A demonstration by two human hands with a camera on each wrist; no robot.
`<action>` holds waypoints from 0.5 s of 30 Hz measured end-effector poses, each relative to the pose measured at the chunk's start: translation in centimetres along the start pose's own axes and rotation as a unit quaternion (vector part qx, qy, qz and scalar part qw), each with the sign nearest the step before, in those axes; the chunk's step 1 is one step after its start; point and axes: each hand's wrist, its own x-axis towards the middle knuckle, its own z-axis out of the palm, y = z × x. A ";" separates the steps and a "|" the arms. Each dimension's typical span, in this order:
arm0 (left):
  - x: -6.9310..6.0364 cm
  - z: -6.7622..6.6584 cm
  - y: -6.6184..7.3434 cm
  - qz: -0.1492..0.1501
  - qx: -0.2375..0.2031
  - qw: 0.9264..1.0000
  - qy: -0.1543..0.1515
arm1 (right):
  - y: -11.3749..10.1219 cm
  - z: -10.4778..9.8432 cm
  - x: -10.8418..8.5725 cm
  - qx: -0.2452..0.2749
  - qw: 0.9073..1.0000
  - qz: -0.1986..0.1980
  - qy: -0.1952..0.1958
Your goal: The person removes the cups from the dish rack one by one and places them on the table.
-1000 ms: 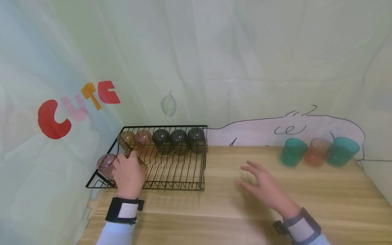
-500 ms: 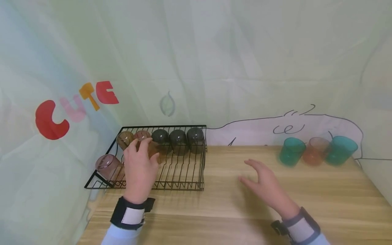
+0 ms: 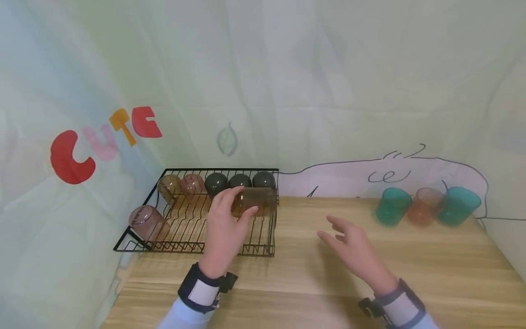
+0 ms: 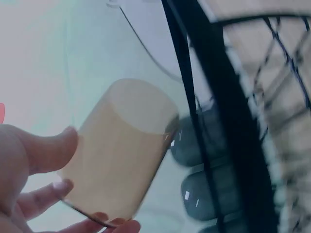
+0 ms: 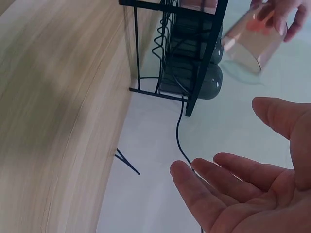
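In the head view, my left hand (image 3: 226, 228) pinches the base end of an amber-brown glass (image 3: 259, 201), which lies sideways in the air above the right part of the black wire rack (image 3: 230, 251). The left wrist view shows thumb and fingertips around one end of that glass (image 4: 121, 155). My right hand (image 3: 359, 251) hovers over the table to the right of the rack, fingers apart, holding nothing. The right wrist view also shows the right hand (image 5: 252, 189) with its palm bare, apart from the glass (image 5: 255, 36).
Upside-down glasses stand along the rack's back: amber (image 3: 169, 186), pink (image 3: 192, 186) and several dark grey (image 3: 216, 183). A purple-pink glass (image 3: 147, 221) leans at the rack's left. Two teal glasses (image 3: 393, 208) flank an orange one (image 3: 424, 208) on the table's right.
My left hand has lifted the amber-brown glass from the rack's left part and carried it to the right, where it is held sideways. The right hand has barely moved.
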 end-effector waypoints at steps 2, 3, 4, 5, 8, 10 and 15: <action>-0.1 0.7 0.5 -0.016 -0.028 0.999 -0.009 | 0.0 0.1 0.0 0.015 1.000 0.004 -0.004; -0.2 1.0 0.7 -0.024 -0.039 0.999 -0.013 | 0.0 0.2 0.0 0.022 1.000 0.007 -0.006; -0.2 1.3 1.0 -0.033 -0.048 0.998 -0.015 | 0.0 0.2 0.0 0.028 1.000 0.009 -0.008; -0.3 1.6 1.2 -0.039 -0.062 0.997 -0.019 | 0.0 0.3 0.0 0.034 0.999 0.008 -0.009; -0.5 2.4 1.8 -0.050 -0.098 0.994 -0.026 | 0.0 0.4 0.0 0.042 0.999 0.005 -0.010; -0.7 3.0 2.2 -0.055 -0.126 0.990 -0.031 | -0.1 0.5 0.0 0.047 0.999 0.004 -0.010; -1.2 4.0 3.3 -0.082 -0.173 0.980 -0.048 | -0.4 0.9 0.1 0.057 0.998 0.009 -0.016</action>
